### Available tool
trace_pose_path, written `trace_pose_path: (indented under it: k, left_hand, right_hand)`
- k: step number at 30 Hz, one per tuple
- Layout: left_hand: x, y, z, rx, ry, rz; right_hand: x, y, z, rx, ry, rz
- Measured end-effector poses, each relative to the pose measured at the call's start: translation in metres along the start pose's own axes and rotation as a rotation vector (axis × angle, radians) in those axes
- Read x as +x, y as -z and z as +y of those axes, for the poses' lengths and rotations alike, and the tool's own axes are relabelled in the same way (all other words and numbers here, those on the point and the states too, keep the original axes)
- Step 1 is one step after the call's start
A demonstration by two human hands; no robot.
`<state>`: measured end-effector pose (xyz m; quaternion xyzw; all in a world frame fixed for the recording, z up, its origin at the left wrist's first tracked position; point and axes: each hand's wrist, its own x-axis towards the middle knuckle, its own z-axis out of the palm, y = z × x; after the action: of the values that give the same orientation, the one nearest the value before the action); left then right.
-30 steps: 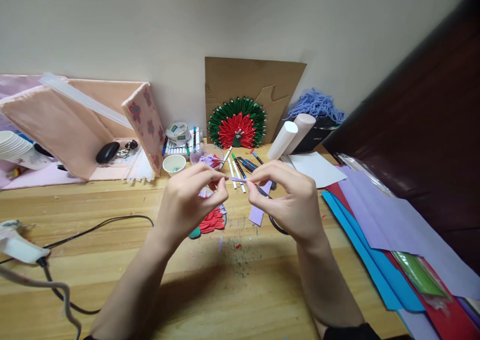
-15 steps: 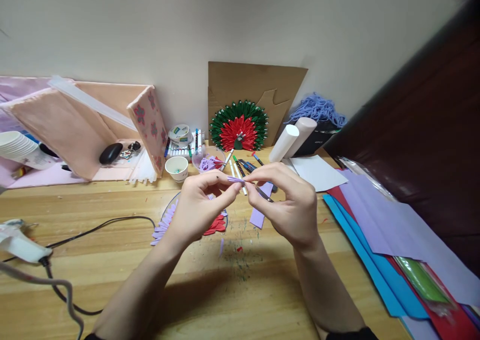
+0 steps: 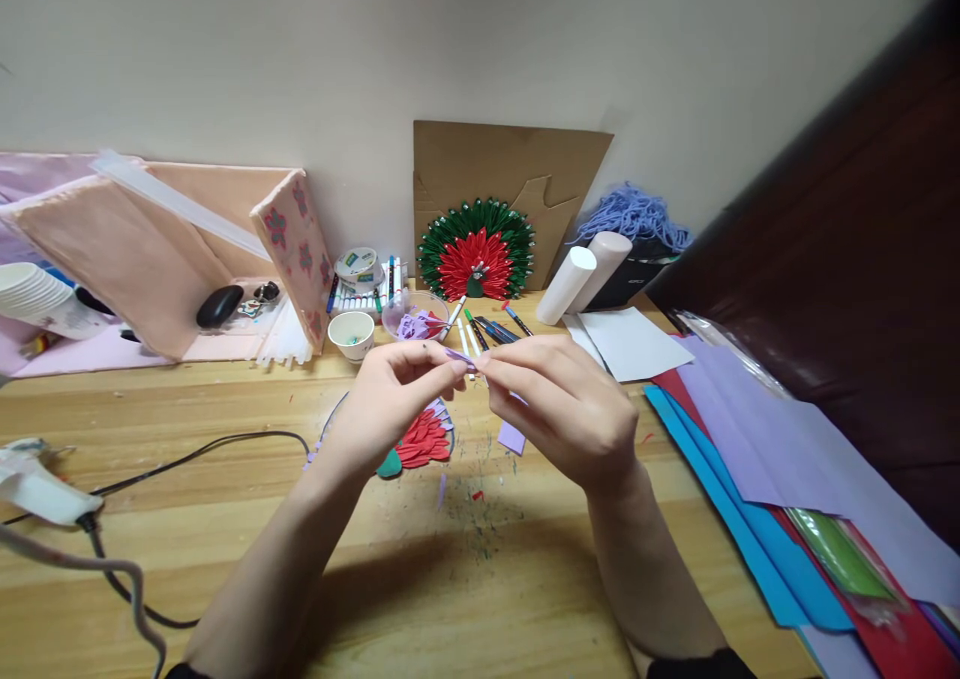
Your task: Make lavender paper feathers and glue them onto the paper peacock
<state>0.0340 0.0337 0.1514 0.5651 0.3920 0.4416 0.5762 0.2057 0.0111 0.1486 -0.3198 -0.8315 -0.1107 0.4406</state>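
In front of me a small folded purple strip (image 3: 460,358) is pinched between my two hands. My left hand (image 3: 394,389) has its thumb and index finger closed on the strip's left part. The fingertips of my right hand (image 3: 566,409) close on its right end, the fingers lying over it. Partly behind my left wrist lies a round craft piece with red petals (image 3: 426,439), purple petals at its rim and a green part (image 3: 389,464). A flat purple piece (image 3: 512,438) lies on the table under my right hand, partly covered by it.
A paper cup (image 3: 351,334), a clear bowl of purple scraps (image 3: 415,321) and several markers lie ahead. A red-and-green peacock (image 3: 476,254) leans on cardboard (image 3: 487,159). Coloured sheets (image 3: 772,439) cover the right side; a glue gun (image 3: 49,484) with a cable is left.
The purple strip and fingertips have shifted slightly left. My right hand has rolled over the strip, and my left has turned, uncovering more of the red petals and the green part.
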Motion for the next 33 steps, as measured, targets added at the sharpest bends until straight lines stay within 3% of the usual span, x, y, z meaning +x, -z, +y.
trace_pose_path:
  k: [8, 15, 20, 25, 30, 33]
  left_hand:
    - [0.003, 0.002, -0.003, 0.048, 0.050, 0.044]
    - [-0.003, -0.003, 0.000, 0.065, -0.071, 0.080]
    - [-0.006, -0.004, 0.001, 0.235, -0.294, 0.071]
    - [-0.008, -0.004, 0.002, 0.467, -0.516, 0.081]
    - [-0.007, 0.003, 0.004, 0.579, -0.535, 0.072]
    - [-0.006, 0.011, 0.006, 0.606, -0.532, 0.165]
  right_hand:
    - [-0.003, -0.004, 0.002, 0.008, 0.048, -0.043]
    - [0.005, -0.008, -0.003, 0.274, -0.338, 0.014]
    - [0.004, -0.008, -0.008, 0.431, -0.556, 0.018]
    - [0.003, -0.004, -0.008, 0.467, -0.574, -0.039]
    - [0.004, 0.001, -0.009, 0.460, -0.596, -0.055]
    - [0.003, 0.004, -0.007, 0.447, -0.670, 0.005]
